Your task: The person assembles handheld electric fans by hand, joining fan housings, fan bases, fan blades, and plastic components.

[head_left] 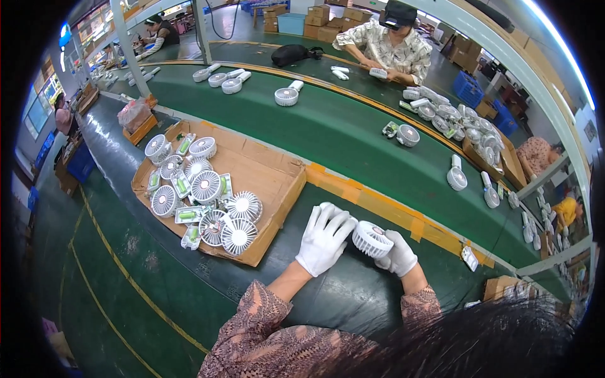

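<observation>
My right hand (399,254), in a white glove, is closed around the near right side of a white handheld fan (372,239). The fan's round ribbed head is tilted, and its handle is hidden. My left hand (324,239), also gloved in white, is just left of the fan with its fingers stretched and slightly apart. Its fingertips come close to the fan's rim; whether they touch it I cannot tell. Left of my hands, a shallow cardboard tray (277,233) holds several white fan heads (206,186), some with open handles showing green parts inside (188,215).
A white casing piece (469,258) lies to the right. Beyond the taped edge, a green conveyor belt (353,148) carries several fans (287,94). Across it a co-worker (394,47) handles a fan, near a heap of fans (450,116). A metal frame post (129,47) stands at left.
</observation>
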Demonstrator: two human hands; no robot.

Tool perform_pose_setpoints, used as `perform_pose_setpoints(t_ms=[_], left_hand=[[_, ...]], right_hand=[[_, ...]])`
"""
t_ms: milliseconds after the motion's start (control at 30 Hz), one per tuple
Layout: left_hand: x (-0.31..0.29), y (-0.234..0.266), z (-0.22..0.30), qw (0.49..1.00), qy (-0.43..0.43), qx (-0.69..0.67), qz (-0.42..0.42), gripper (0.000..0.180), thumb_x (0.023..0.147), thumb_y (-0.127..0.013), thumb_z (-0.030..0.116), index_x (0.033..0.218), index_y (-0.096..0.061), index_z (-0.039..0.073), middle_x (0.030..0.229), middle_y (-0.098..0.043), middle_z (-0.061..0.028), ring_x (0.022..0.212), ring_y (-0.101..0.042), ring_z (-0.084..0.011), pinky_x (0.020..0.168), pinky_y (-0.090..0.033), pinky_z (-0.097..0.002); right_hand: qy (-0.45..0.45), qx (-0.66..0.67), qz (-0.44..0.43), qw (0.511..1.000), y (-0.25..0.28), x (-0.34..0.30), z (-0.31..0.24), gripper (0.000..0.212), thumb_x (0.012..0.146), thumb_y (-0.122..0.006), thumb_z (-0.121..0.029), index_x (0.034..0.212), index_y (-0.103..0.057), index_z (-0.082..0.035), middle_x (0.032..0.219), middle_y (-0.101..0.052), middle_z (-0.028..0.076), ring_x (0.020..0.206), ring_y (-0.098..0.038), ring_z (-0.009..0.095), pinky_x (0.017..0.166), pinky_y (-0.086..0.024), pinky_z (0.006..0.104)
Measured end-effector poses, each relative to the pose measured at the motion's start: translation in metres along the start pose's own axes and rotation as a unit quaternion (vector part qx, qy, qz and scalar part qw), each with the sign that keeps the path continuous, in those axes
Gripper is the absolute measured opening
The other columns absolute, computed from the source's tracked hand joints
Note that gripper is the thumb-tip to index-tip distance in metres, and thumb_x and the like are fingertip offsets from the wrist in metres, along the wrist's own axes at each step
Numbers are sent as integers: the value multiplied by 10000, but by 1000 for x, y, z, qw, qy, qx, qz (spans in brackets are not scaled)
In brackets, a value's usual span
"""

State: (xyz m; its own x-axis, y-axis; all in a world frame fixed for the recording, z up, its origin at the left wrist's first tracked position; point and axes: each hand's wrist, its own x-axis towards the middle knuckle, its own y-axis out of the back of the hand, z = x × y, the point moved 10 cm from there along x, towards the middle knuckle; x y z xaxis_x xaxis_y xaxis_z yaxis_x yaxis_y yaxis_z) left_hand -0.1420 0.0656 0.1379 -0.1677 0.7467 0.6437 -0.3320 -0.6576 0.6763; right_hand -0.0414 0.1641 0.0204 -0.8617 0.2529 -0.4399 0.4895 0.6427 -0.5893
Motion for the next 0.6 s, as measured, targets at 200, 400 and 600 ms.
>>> perform_pose_setpoints(t_ms=[200, 400, 600], left_hand=[[-11, -28, 16, 998, -46, -14, -44, 363, 640, -656, 124, 981, -541, 78, 901, -582, -58, 893, -552, -229, 856, -400, -410], [-36, -66, 17, 982, -35, -53, -177, 385, 659, -645, 107, 1022, -521, 71, 977, -588, -70, 925, -569, -228, 858, -421, -372], [-36, -62, 25, 986, -60, -68, -137, 309, 687, -586, 76, 990, -527, 56, 931, -593, -75, 880, -580, -241, 833, -433, -372]], right_hand=[[-40, -48, 16, 998, 26, -36, 18, 509, 821, -486, -416, 1061, -578, 23, 612, -596, 60, 350, -421, 96, 298, -263, 208], [-64, -57, 43, 995, 35, -44, 33, 496, 849, -423, -414, 1013, -594, 22, 566, -576, 73, 343, -410, 122, 308, -267, 240], [-48, -96, -17, 994, 37, -48, 34, 497, 851, -417, -398, 1064, -582, 19, 623, -602, 81, 373, -429, 122, 313, -268, 241]])
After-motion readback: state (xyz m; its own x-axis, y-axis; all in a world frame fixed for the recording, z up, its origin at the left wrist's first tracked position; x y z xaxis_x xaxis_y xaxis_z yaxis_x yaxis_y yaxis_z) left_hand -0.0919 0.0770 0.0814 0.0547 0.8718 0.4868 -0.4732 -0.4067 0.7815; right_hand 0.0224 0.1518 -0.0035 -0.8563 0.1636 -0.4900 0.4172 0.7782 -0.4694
